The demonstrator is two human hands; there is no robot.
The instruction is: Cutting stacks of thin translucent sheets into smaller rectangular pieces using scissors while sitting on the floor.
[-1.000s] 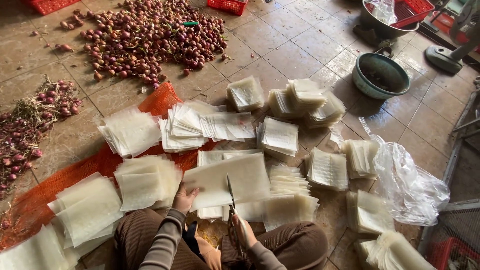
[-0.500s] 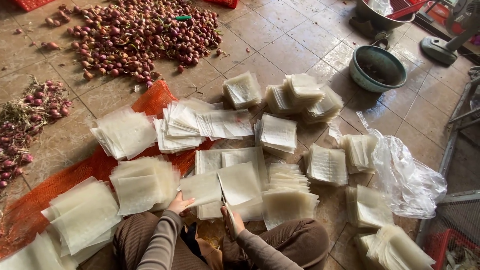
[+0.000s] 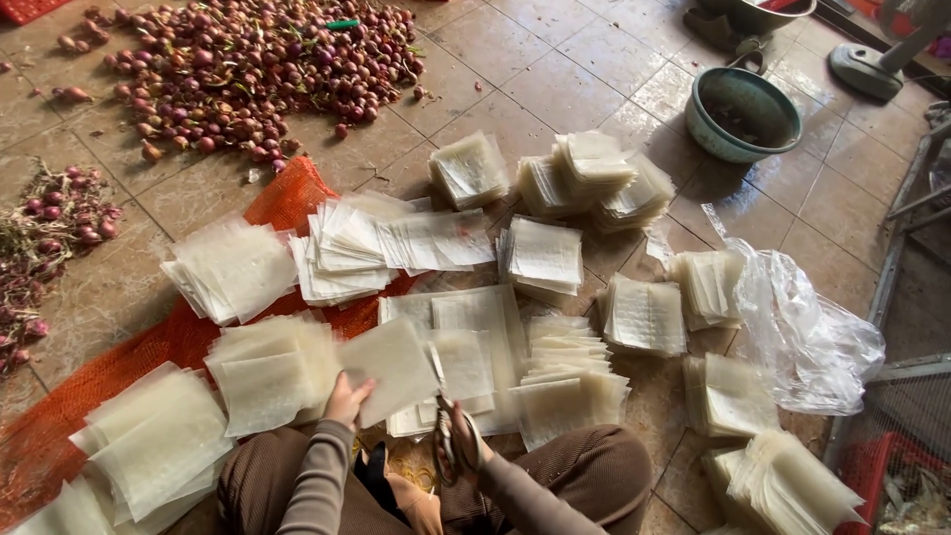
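Thin translucent square sheet (image 3: 396, 369), now separate from the earlier wider piece, pinched at its 7 o'clock corner by left hand (image 3: 347, 401), steel scissors (image 3: 448, 436) gripped through the loops by right hand (image 3: 466, 441), at 3 o'clock of the sheet.

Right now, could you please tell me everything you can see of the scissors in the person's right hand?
The scissors are slim, with pale metal blades and rounded loop handles. The right hand grips the loops near the lap, blades pointing up and away toward the translucent square sheet that the left hand holds by its lower edge. The blades lie along the sheet's right edge; motion blur hides whether they are parted.
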